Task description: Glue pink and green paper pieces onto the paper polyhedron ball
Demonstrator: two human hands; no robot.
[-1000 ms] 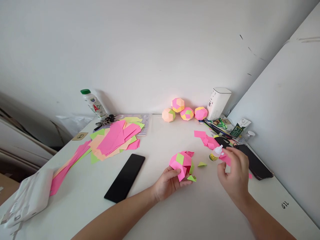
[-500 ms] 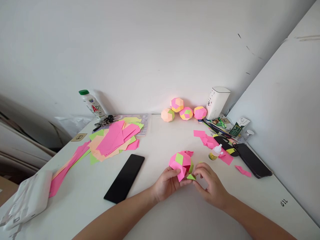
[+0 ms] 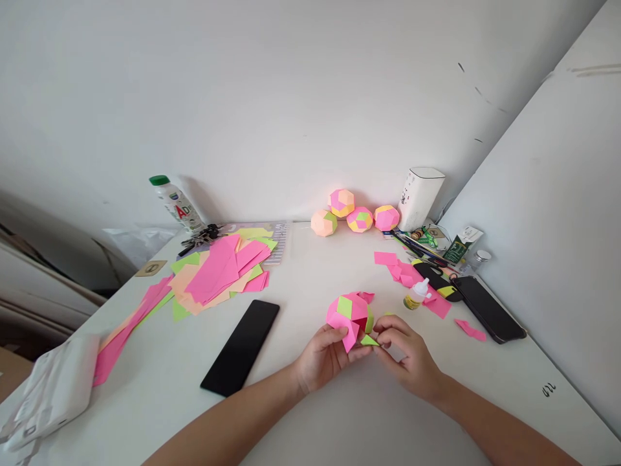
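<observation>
My left hand (image 3: 321,362) is closed around a partly open pink and green folded-paper ball (image 3: 358,308), thumb on a pink flap at its near side. A dark gap shows in the ball's right side. Low on that side, a green triangular paper flap (image 3: 369,340) sticks out. My right hand (image 3: 413,360) has its thumb and fingertips pinched at the flap's right tip. Beyond the right hand stands a small glue bottle (image 3: 416,295) with a white nozzle. Several finished paper balls (image 3: 359,219) rest against the wall.
Coloured paper sheets (image 3: 213,272) are piled at left, near keys and a bottle (image 3: 177,206). A black phone (image 3: 241,347) lies left of my arm. At right are pink paper pieces (image 3: 406,274), scissors (image 3: 436,279), another phone (image 3: 489,309) and a white container (image 3: 421,198).
My right thumb and fingers have drawn together onto the tip of the green flap. The left hand keeps its hold on the ball, and the whole view has shifted slightly.
</observation>
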